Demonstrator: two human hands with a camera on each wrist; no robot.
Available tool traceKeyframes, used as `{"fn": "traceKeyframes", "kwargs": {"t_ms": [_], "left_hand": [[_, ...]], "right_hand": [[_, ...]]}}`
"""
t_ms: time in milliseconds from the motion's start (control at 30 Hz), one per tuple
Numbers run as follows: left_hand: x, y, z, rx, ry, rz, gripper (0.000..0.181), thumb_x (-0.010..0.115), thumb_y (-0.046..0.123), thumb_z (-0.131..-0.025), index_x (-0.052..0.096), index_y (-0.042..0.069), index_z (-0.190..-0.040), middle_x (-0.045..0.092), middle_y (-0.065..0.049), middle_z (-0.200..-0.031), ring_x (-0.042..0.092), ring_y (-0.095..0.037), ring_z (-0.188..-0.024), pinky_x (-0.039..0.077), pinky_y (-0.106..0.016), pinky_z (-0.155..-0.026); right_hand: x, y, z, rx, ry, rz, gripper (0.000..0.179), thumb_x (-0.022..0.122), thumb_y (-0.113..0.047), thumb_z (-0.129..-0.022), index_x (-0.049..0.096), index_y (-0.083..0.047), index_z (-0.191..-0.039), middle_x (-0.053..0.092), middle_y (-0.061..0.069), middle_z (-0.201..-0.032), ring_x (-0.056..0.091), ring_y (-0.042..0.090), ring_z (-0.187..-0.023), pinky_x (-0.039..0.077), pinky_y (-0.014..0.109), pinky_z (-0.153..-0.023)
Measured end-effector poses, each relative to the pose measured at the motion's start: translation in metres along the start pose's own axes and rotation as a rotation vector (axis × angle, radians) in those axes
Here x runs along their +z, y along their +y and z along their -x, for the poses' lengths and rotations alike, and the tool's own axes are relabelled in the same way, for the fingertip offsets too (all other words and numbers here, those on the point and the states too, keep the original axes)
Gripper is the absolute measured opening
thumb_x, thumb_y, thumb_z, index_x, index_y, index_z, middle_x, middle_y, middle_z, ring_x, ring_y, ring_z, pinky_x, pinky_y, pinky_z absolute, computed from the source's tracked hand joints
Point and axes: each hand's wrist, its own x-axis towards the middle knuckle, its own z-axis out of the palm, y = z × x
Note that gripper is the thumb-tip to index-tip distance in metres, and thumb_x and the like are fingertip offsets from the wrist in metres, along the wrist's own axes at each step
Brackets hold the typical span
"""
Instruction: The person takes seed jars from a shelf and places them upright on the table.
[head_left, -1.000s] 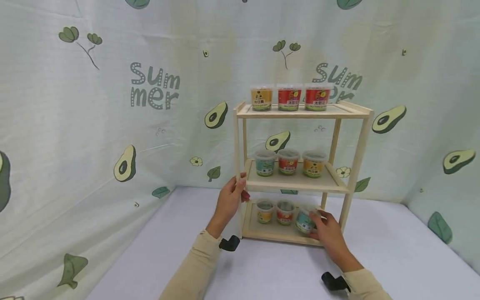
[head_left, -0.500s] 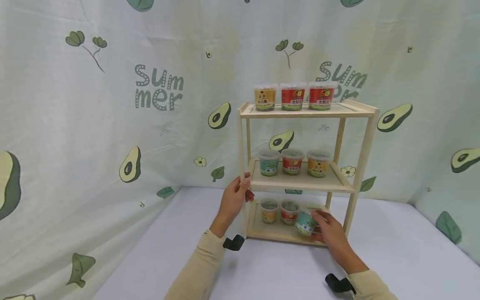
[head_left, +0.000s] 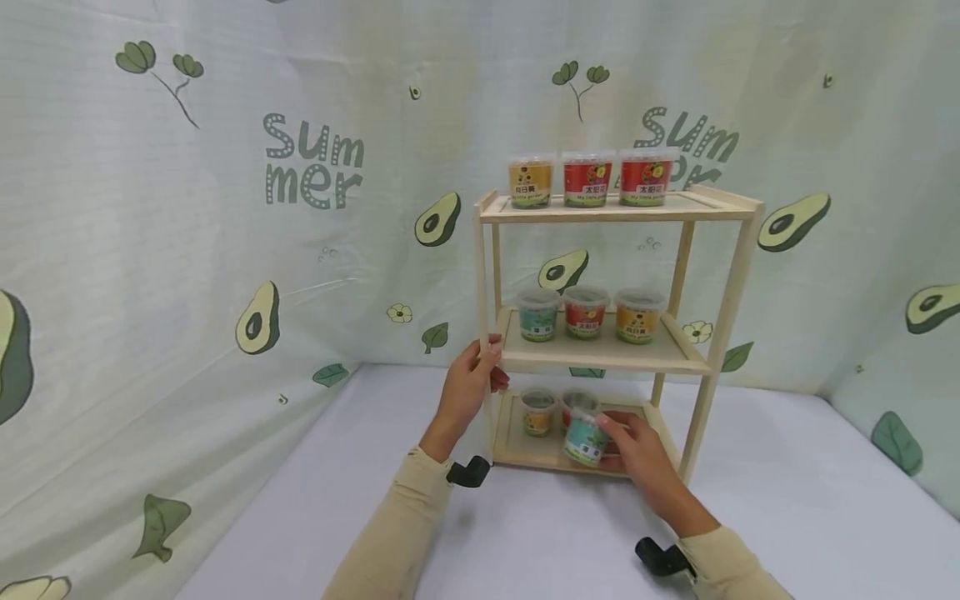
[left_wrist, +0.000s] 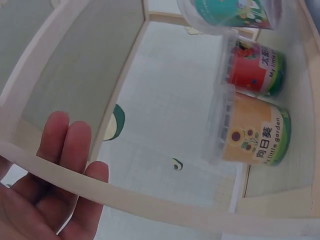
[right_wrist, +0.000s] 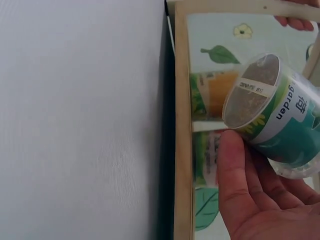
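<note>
My right hand (head_left: 641,454) holds a teal-labelled clear plastic seed cup (head_left: 585,437) by its side, low at the front of the wooden shelf rack (head_left: 726,317). Tilted in the fingers, the cup shows its see-through base, with brown contents, in the right wrist view. It overlaps a red cup (head_left: 567,415) on the bottom shelf; a yellow cup (head_left: 537,422) stands left of that. My left hand (head_left: 467,385) grips the rack's left front post at middle-shelf height, its fingers (left_wrist: 75,145) curled past the wood.
On the middle shelf (head_left: 600,357) stand a teal cup (head_left: 537,321), a red cup (head_left: 584,318) and a yellow cup (head_left: 636,322). The top shelf bears a yellow cup (head_left: 530,185) and two red ones. A printed curtain (head_left: 337,250) hangs behind the white table (head_left: 540,533).
My right hand has carried the teal cup leftward along the bottom shelf, from its right part to in front of the red cup. The left hand keeps its grip on the post.
</note>
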Motion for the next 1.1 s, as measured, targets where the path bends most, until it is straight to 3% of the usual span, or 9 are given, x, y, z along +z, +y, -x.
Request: {"fn": "traceKeyframes", "kwargs": {"t_ms": [300,567,700,867,1100], "left_hand": [[0.002,0.005,-0.007,-0.015,0.003,0.027,0.036,0.058,0.035,-0.103,0.064,0.01,-0.128,0.068,-0.015,-0.078,0.068,-0.026,-0.07,0.054,-0.033,-0.067],[-0.006,0.002,-0.011,-0.038,-0.086,0.048,0.04,0.061,0.038,-0.101,0.065,0.011,-0.131,0.068,-0.022,-0.082,0.068,-0.032,-0.075,0.057,-0.041,-0.074],[-0.009,0.002,-0.013,-0.04,-0.127,0.051,0.04,0.061,0.038,-0.101,0.064,0.013,-0.133,0.068,-0.018,-0.079,0.068,-0.027,-0.074,0.057,-0.037,-0.074],[-0.01,0.004,-0.013,-0.026,-0.144,0.043,0.045,0.06,0.041,-0.101,0.062,0.013,-0.136,0.067,-0.014,-0.079,0.067,-0.023,-0.074,0.056,-0.035,-0.075],[-0.011,0.004,-0.01,-0.04,-0.139,0.035,0.047,0.059,0.041,-0.102,0.061,0.011,-0.138,0.067,-0.019,-0.081,0.067,-0.025,-0.075,0.056,-0.036,-0.074]], "right_hand": [[0.02,-0.003,0.0,-0.018,-0.01,-0.032,0.049,0.061,-0.033,-0.102,0.051,0.004,-0.133,0.068,0.018,-0.109,0.069,0.024,-0.086,0.059,0.04,-0.073],[0.04,0.001,0.002,-0.047,-0.053,-0.031,0.045,0.065,-0.028,-0.099,0.054,0.004,-0.129,0.069,0.017,-0.109,0.07,0.028,-0.081,0.059,0.045,-0.072],[0.05,-0.001,0.005,-0.049,-0.074,-0.011,0.045,0.066,-0.029,-0.099,0.054,0.004,-0.129,0.069,0.017,-0.108,0.07,0.028,-0.08,0.059,0.044,-0.072],[0.06,-0.005,0.008,-0.082,-0.133,-0.017,0.048,0.066,-0.027,-0.099,0.052,0.007,-0.13,0.069,0.02,-0.106,0.07,0.031,-0.081,0.059,0.047,-0.074],[0.071,-0.002,0.012,-0.103,-0.227,0.042,0.051,0.066,-0.03,-0.099,0.049,0.004,-0.132,0.068,0.019,-0.111,0.07,0.029,-0.085,0.058,0.045,-0.078]]}}
